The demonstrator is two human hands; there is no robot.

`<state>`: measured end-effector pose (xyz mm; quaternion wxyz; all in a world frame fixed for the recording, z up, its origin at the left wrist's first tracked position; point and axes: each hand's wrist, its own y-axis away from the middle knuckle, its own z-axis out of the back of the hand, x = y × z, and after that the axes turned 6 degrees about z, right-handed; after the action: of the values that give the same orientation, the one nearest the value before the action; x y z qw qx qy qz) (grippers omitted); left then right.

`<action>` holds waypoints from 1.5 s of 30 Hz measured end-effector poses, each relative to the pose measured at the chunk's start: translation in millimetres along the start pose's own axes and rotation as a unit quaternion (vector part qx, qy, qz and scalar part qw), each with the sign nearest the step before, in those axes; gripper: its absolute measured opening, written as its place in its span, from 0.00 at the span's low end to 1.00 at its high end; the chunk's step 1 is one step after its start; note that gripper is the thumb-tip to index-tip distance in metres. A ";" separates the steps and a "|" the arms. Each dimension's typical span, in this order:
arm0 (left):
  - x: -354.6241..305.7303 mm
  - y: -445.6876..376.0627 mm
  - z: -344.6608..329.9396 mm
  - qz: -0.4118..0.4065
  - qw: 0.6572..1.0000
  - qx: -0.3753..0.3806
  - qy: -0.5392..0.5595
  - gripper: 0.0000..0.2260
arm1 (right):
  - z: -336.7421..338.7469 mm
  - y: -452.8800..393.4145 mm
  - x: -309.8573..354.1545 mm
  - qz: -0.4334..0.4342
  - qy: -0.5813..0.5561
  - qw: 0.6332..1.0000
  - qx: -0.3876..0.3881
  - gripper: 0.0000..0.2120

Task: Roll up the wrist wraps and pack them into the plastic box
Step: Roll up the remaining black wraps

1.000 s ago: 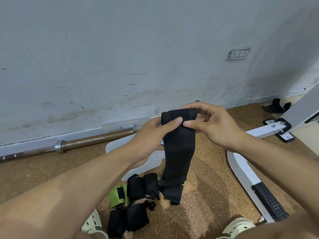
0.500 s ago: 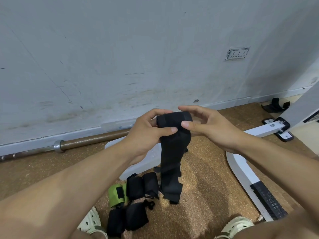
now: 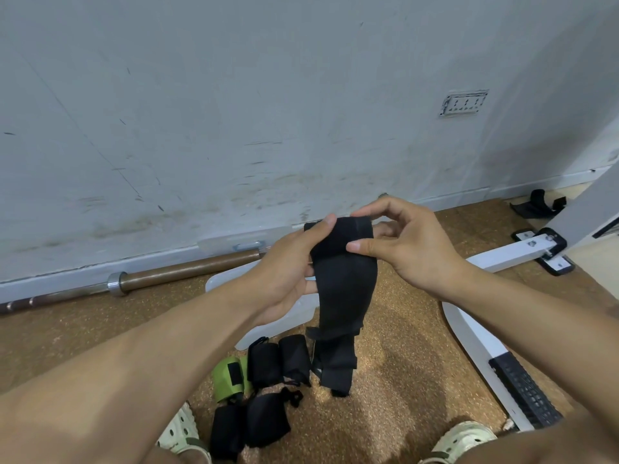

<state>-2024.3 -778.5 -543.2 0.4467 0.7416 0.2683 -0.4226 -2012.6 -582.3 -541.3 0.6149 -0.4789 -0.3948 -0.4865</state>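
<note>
I hold the black wrap (image 3: 345,276) up in front of me with both hands. A second ago its top was only folded over once. Now the top is a small fat roll, and the loose tail hangs shorter, its end just above the floor. So the rolling has begun and is going well, I think.

My left hand (image 3: 288,279) grips the left side of the roll, thumb on top. My right hand (image 3: 402,242) pinches the right side, thumb in front, fingers curled over the back. The hands are close together, with the roll between them.

Most of the wrap is still flat, so I guess many more turns are needed. Five rolled wraps (image 3: 264,390), one green, lie on the floor near my feet. The clear box (image 3: 234,244) sits by the wall behind my hands, with its lid (image 3: 294,316) on the floor. None of these wraps is in it yet.
</note>
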 end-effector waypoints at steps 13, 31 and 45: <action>-1.7 -3.5 6.6 -0.057 0.998 -0.021 0.018 0.16 | 6.2 -0.7 4.2 -0.127 -0.064 0.985 0.098 0.23; -2.7 1.5 0.1 -0.004 1.000 0.011 0.027 0.17 | 5.3 -1.1 -3.4 0.026 -0.013 0.999 0.034 0.18; -7.0 -1.5 7.8 -0.040 0.995 -0.015 0.085 0.20 | 10.1 1.0 6.8 -0.087 -0.049 0.991 0.092 0.24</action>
<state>-2032.0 -784.9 -539.6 0.4160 0.7565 0.3409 -0.3720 -2010.4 -573.9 -532.7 0.5918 -0.4076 -0.5077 -0.4753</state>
